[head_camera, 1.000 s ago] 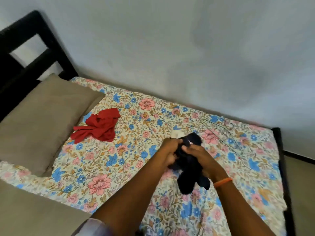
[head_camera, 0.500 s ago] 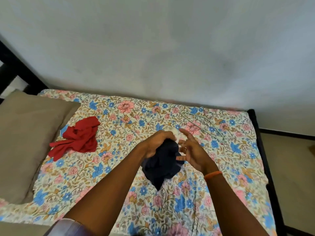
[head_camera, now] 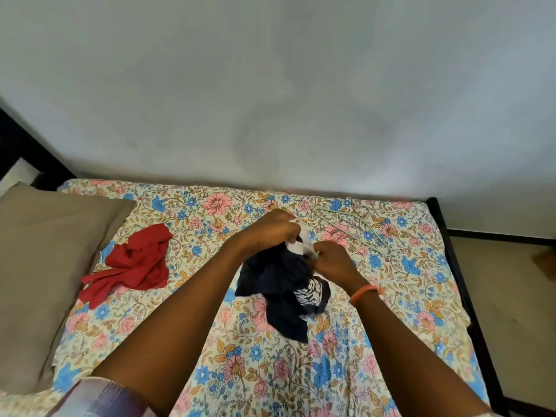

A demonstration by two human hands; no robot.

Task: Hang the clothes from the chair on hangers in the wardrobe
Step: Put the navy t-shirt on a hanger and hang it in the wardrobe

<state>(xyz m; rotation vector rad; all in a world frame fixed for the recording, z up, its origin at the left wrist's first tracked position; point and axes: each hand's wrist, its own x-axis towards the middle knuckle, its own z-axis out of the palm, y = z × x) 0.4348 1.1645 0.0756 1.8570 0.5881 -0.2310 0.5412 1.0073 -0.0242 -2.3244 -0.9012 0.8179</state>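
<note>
Navy garment (head_camera: 282,284) hangs bunched mid-bed, both hands' fingers gripping its white collar: left hand (head_camera: 270,233), right hand (head_camera: 334,260). Tangled folds could snag the hanger (head_camera: 358,227) lying at two o'clock.

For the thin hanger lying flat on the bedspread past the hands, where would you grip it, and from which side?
Probably the long straight bar of the hanger, taken from above. It lies flat on the bedspread with open sheet around it; the hook end is too faint to place. Both the left hand and right hand now grip the navy garment.
</note>
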